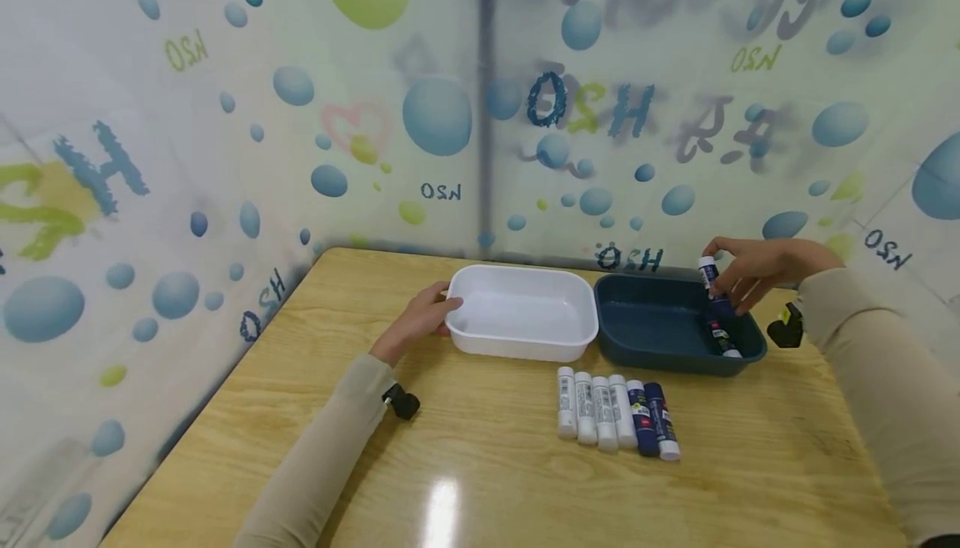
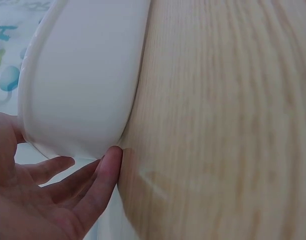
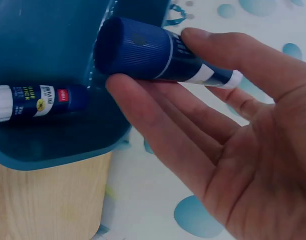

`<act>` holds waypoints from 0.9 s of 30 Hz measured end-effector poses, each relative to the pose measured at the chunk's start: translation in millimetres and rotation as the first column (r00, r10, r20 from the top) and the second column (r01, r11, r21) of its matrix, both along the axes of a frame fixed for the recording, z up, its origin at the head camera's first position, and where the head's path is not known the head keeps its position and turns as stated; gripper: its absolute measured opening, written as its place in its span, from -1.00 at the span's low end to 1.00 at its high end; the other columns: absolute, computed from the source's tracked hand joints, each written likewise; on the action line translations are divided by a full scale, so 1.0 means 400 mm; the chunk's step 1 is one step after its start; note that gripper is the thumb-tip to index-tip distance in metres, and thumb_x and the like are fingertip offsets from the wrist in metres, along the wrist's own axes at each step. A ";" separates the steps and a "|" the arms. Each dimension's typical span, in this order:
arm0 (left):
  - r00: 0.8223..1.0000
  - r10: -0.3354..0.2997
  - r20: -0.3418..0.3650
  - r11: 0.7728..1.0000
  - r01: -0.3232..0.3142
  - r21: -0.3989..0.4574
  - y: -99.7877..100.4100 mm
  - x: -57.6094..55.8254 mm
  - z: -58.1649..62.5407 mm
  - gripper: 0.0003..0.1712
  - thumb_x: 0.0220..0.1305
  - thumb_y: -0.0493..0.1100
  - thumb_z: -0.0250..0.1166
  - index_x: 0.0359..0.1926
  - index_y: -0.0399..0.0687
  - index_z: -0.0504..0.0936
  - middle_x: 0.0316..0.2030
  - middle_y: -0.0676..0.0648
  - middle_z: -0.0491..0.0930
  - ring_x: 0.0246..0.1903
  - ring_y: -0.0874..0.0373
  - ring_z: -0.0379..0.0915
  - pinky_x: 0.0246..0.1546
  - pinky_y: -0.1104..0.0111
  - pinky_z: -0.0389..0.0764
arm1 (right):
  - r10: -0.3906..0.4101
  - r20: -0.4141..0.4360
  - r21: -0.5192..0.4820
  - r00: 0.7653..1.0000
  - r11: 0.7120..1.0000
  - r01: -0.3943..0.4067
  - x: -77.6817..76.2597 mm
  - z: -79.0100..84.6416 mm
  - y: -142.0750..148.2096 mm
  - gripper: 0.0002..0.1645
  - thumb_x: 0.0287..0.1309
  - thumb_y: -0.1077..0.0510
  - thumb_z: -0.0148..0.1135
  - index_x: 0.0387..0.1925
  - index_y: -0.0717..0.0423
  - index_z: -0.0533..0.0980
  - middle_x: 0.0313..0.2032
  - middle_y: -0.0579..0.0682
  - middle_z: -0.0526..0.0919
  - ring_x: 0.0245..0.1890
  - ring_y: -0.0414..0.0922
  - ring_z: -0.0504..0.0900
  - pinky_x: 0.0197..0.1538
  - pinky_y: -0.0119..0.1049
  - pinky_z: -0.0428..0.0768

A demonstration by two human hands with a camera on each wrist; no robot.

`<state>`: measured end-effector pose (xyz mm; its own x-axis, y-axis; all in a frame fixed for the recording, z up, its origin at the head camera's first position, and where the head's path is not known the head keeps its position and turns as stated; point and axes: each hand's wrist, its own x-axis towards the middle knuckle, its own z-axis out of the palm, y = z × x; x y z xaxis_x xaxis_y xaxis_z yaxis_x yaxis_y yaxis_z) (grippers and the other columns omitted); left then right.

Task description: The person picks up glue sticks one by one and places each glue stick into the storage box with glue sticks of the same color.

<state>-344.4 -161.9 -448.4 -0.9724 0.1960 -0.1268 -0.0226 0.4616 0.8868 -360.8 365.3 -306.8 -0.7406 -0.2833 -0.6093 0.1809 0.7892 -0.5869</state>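
Observation:
In the head view my left hand holds the left end of a white plastic tray. Its thumb lies over the rim and its fingers rest against the outer wall. My right hand pinches a dark blue glue stick between thumb and fingers, tilted over the right end of a dark blue tray. Inside that tray, below the hand, lies another dark blue glue stick with a white end and a printed label.
In front of the trays, a side-by-side row holds several white glue sticks and two dark blue glue sticks. Both trays stand next to each other at the back of the wooden table, close to a printed wall curtain.

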 end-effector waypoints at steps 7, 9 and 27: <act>1.000 0.000 0.001 1.000 0.000 0.012 0.001 0.000 -0.001 -0.36 0.56 -0.01 0.12 0.53 -0.13 0.27 0.19 -0.36 0.56 -0.29 0.14 0.58 -0.30 0.40 0.68 | 0.017 -0.022 0.049 1.000 0.999 -0.016 -0.006 -0.022 -0.002 -0.04 0.37 0.14 0.28 0.42 0.21 -0.18 0.07 0.39 0.57 -0.05 0.07 0.72 0.02 0.02 0.76; 1.000 0.004 0.003 1.000 -0.004 0.013 0.001 0.000 -0.001 -0.36 0.56 0.00 0.12 0.53 -0.12 0.28 0.19 -0.35 0.56 -0.27 0.13 0.59 -0.30 0.41 0.68 | 0.023 -0.037 0.068 0.999 0.997 -0.020 -0.009 -0.030 -0.002 -0.09 0.38 0.14 0.26 0.40 0.23 -0.16 0.05 0.42 0.55 -0.09 0.05 0.73 0.00 0.01 0.76; 1.000 0.000 0.006 1.000 0.000 0.004 0.001 -0.005 -0.006 -0.36 0.57 0.00 0.10 0.51 -0.17 0.28 0.21 -0.37 0.54 -0.23 0.11 0.60 -0.28 0.38 0.70 | 0.040 0.015 0.063 0.999 0.997 -0.041 -0.018 -0.086 -0.020 -0.25 0.42 0.18 0.17 0.31 0.35 -0.09 -0.15 0.23 0.62 -0.23 -0.03 0.71 -0.02 -0.07 0.76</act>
